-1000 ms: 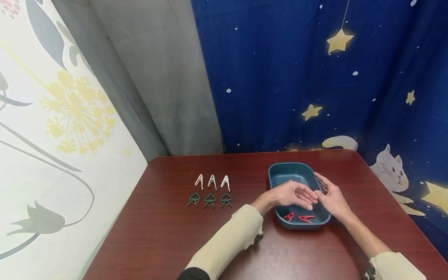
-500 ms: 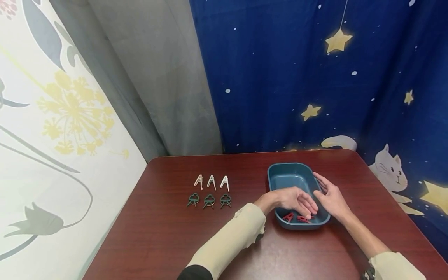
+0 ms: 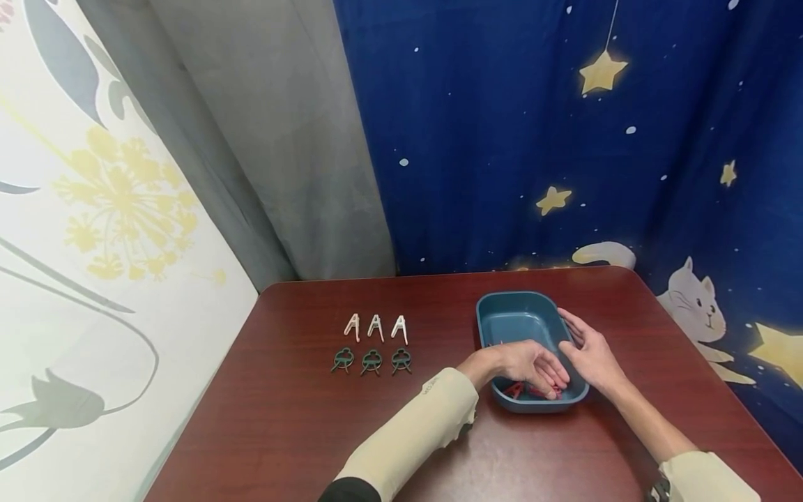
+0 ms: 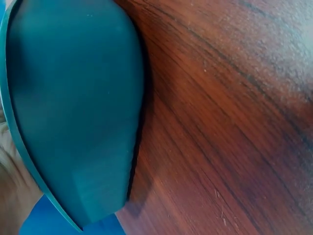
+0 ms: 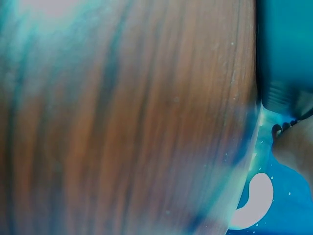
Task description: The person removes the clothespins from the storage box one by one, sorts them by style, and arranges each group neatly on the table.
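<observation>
Head view: on a dark red-brown, wood-grained worktop (image 3: 433, 446) sits a rounded, blue-green, plastic-looking tray (image 3: 517, 324). The left hand (image 3: 532, 364) reaches over its left wall, fingers angled down upon red plastic spring clips (image 3: 514, 390) at the near end, partly hidden; whether it pinches one, I cannot tell. The right hand (image 3: 592, 355) pinches the right wall, thumb over the rim, fingers along the outside. Left of the tray lie three white A-shaped clips (image 3: 375, 328) in a row, with three dark green round-bodied clips (image 3: 371, 361) in a nearer row. The step appears to be picking out or arranging red clips; the next move probably calls for a firm pinch while the tray stays steady.

Left wrist view: the tray's outer wall, with skin at the left edge; no clip shows.

Right wrist view: blurred worktop, tray wall and part of a hand at the right edge.
</observation>
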The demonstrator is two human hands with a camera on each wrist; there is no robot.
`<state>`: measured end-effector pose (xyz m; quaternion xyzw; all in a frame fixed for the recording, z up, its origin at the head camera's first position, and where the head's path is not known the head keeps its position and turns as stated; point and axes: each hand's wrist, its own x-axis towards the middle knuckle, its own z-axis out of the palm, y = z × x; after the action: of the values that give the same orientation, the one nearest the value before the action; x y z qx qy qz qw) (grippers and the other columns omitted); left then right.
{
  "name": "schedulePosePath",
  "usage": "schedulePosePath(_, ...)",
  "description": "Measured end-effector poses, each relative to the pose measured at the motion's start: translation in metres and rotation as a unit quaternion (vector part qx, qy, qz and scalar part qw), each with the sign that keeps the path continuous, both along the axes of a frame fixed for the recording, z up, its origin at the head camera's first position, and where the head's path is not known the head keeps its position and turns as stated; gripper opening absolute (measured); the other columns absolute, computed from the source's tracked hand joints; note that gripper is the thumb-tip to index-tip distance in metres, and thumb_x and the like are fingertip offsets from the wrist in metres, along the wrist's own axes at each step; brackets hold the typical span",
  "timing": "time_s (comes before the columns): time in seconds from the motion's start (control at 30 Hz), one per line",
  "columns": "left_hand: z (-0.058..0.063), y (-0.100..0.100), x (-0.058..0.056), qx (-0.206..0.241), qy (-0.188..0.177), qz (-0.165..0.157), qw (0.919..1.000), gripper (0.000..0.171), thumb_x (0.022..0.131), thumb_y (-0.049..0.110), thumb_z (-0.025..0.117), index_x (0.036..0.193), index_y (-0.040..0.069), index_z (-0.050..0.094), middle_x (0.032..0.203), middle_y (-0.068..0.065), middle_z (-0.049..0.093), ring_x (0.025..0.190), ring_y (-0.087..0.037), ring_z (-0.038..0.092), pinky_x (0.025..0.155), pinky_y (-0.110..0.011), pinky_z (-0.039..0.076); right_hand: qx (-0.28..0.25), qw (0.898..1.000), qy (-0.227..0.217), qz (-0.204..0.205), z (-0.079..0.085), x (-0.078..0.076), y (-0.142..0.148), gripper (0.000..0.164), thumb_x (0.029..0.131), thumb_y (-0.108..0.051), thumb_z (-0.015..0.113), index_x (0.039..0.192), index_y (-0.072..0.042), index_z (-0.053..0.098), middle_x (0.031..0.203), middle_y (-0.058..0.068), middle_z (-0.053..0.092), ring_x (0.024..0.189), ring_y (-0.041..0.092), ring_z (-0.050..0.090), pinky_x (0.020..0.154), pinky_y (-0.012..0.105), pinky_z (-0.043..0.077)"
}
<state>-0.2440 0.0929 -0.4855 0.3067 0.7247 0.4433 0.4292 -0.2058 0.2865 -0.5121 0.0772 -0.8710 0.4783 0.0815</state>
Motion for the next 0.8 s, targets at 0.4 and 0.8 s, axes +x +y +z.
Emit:
schedulePosePath(0.4,-0.0008,-0.0011,0.0013,-0.047,0.104,0.012,0.9934,0.029,0.087,-0.002,0.086,0.113,0.005,0.076,0.093,0.005,0.075,0.086,-0.003,0.067,0.082,-0.014,0.053,-0.004,1.000,-0.001,0.000,0.0009,0.0015,-0.0017,0.066,0.100,0.006,0.059,0.162,0.001,0.036,0.159,0.034,0.042,0.143,0.055,0.044,0.094,0.002,0.035)
schedulePosePath(0.8,-0.0002,-0.0024,0.0068,-0.049,0.132,0.036,0.9894,0.018,0.091,-0.001,0.082,0.106,0.008,0.078,0.085,0.008,0.074,0.075,-0.001,0.068,0.066,-0.017,0.053,-0.008,1.000,0.001,-0.001,0.0007,0.0018,-0.0025,0.067,0.100,0.006,0.059,0.163,0.001,0.036,0.159,0.035,0.041,0.143,0.055,0.044,0.095,0.004,0.037)
